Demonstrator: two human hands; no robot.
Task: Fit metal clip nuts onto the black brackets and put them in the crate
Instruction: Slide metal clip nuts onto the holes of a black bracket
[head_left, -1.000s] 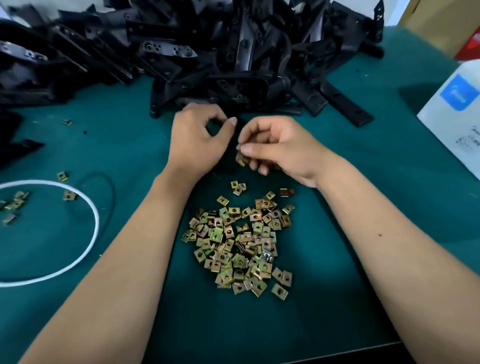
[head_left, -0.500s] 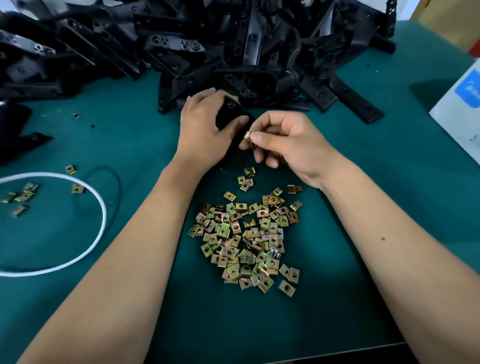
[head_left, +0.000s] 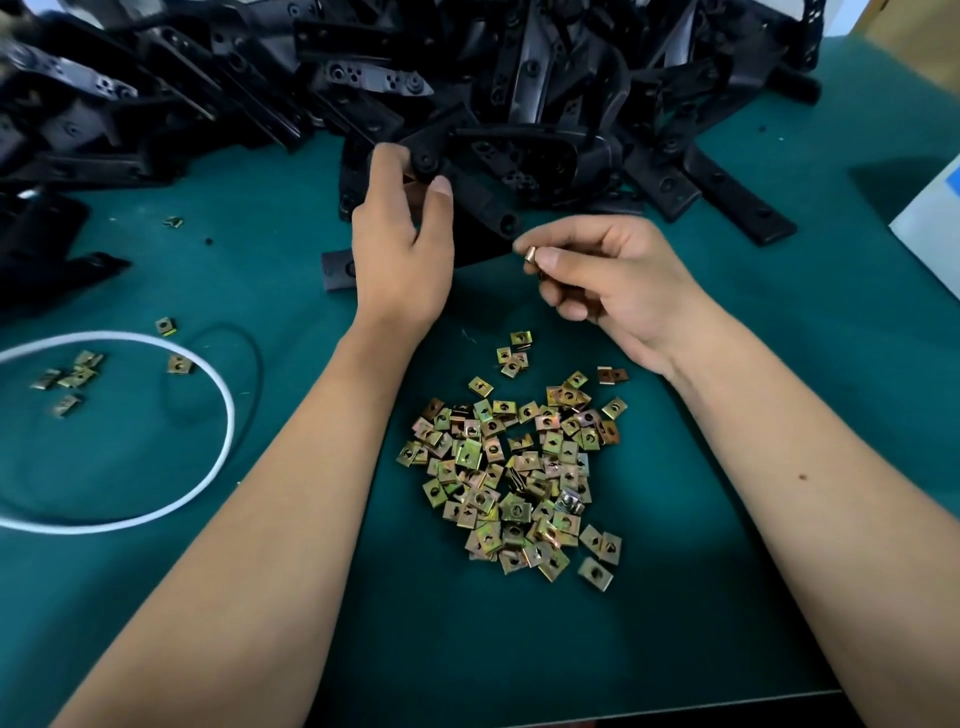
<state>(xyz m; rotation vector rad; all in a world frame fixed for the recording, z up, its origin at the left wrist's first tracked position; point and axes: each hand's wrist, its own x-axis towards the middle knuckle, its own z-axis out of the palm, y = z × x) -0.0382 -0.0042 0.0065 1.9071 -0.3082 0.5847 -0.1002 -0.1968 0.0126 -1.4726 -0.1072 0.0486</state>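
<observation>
— Which step is this?

— Fitting, I'd judge. The left hand (head_left: 402, 244) grips a black bracket (head_left: 483, 208) at the near edge of the bracket pile (head_left: 467, 78), which lies along the far edge of the tabletop (head_left: 857, 364). The right hand (head_left: 613, 280) pinches one clip nut (head_left: 531, 255) between thumb and forefinger, just beside the bracket's tip.

— Next?

— Line the nut's open side with the bracket edge and slide it on. Spare nuts (head_left: 514, 478) lie mid-table. No crate is in view.
</observation>
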